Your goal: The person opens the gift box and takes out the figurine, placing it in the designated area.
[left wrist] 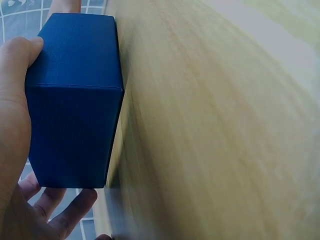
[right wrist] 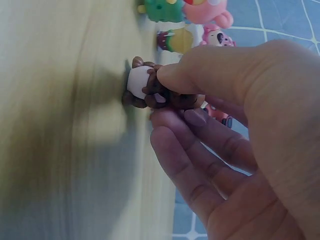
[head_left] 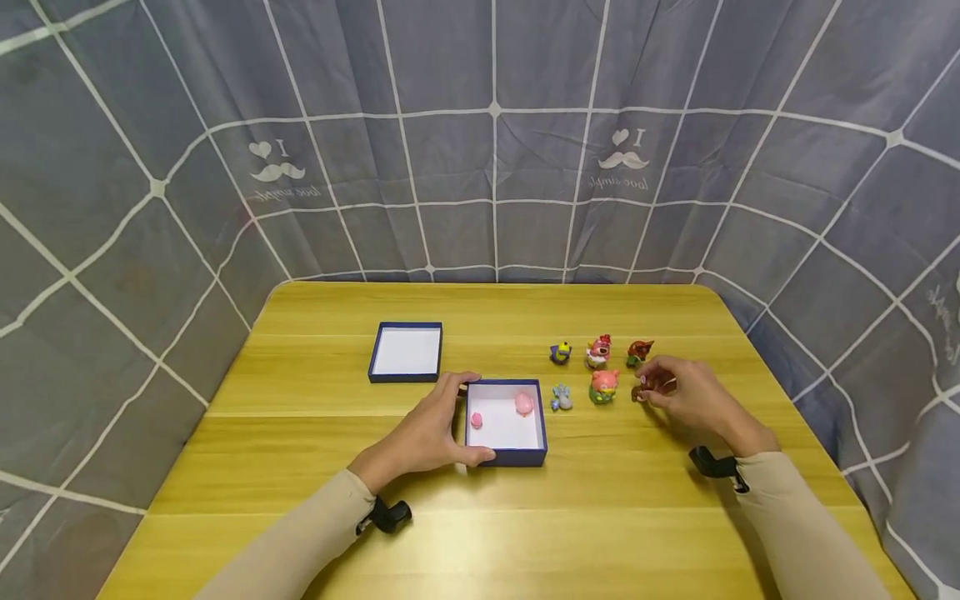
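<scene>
A blue box with a white inside (head_left: 504, 433) stands on the table, two pink figurines in it: a small one (head_left: 477, 421) at left and a larger one (head_left: 523, 404) at upper right. My left hand (head_left: 427, 429) grips the box by its left side, thumb on the near wall and fingers at the far wall; in the left wrist view the blue outer walls (left wrist: 75, 135) show between thumb and fingers. At the right, my right hand (head_left: 693, 396) pinches a small brown figurine with a white belly (right wrist: 140, 82) between thumb and fingers, at or just above the table.
Left of the hand-held figurine stand a pink figurine in green (head_left: 603, 387) and a grey-blue one (head_left: 561, 397). Behind are a purple-yellow one (head_left: 560, 352), a pink-white one (head_left: 598, 352) and a reddish-brown one (head_left: 639, 352). A blue-rimmed lid (head_left: 407, 351) lies at back left.
</scene>
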The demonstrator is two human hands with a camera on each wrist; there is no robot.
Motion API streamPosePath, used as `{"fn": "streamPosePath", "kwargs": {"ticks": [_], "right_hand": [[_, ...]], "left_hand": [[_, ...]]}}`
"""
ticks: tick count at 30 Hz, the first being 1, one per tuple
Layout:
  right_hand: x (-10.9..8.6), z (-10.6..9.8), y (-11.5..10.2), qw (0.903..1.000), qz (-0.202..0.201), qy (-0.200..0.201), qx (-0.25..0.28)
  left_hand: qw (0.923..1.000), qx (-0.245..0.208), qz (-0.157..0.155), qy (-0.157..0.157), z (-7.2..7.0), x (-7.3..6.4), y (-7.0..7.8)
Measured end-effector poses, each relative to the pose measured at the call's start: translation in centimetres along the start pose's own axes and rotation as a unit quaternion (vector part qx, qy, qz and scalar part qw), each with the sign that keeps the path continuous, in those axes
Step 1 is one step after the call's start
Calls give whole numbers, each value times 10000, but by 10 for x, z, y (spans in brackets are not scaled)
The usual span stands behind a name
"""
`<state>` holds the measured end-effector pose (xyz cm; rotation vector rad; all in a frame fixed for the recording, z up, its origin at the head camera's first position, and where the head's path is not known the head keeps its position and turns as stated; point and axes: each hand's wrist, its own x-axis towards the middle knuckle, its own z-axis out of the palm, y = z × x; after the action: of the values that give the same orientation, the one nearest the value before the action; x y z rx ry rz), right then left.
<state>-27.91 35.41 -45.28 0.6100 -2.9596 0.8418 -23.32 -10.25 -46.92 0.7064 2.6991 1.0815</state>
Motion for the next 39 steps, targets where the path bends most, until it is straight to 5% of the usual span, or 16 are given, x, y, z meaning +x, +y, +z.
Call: {"fn": "streamPosePath", "kwargs": {"ticks": [29, 39], "right_hand": [[3, 1, 1, 9994, -79, -299, -166], [-2, -11, -11, 9987, -210, 17, -462]], "left_hand": [[9998, 178, 47, 16, 0, -1, 4], [9998, 176, -10, -18, 1, -2, 1]]}}
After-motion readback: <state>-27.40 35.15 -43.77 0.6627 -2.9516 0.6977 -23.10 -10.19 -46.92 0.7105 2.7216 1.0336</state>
